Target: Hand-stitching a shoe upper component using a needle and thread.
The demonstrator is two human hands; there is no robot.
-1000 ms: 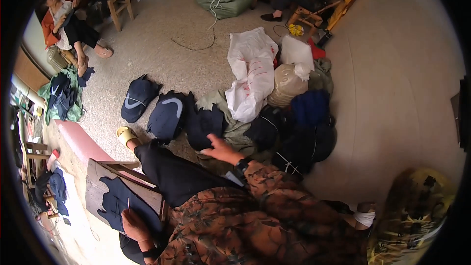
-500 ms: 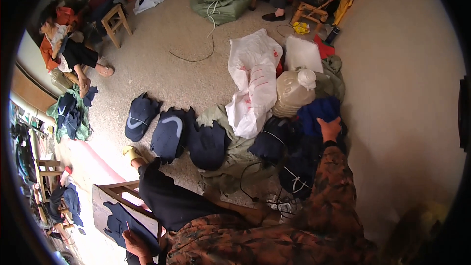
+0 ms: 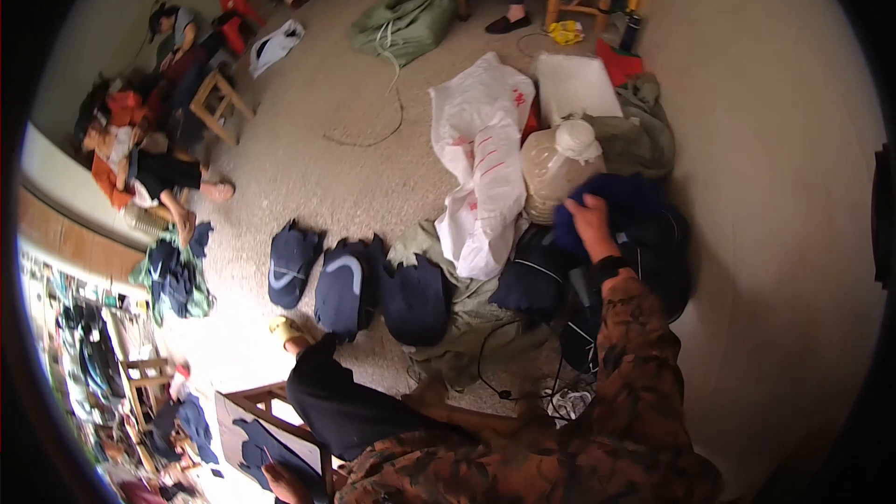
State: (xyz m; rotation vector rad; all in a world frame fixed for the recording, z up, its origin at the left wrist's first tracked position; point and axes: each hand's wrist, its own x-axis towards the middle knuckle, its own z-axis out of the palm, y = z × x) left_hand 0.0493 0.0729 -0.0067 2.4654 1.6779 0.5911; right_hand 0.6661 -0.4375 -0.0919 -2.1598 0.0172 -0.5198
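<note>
My left hand (image 3: 283, 483) is at the lower left, partly cut off by the lower edge. Its fingers are closed on a thin pale stick, too small to identify. Under it a dark navy fabric piece (image 3: 264, 450) with a notched edge lies on a wooden board (image 3: 230, 422). My right hand (image 3: 590, 227) reaches out to the right, a dark band at its wrist. Its fingers are bent over a bright blue cloth (image 3: 566, 227) and grip it at the top of a dark fabric pile (image 3: 653, 241).
Several navy fabric bundles (image 3: 416, 301) lie in a row on the floor. Ahead are a white sack (image 3: 479, 163), a large plastic jug (image 3: 553, 168) and a white box (image 3: 576, 89). A wall (image 3: 775, 205) rises at right. Seated people (image 3: 154, 163) are further off.
My right hand has moved a little left and farther away, and the blue cloth has shifted with it. The view has turned, so the floor bundles and the board appear lower and more right.
</note>
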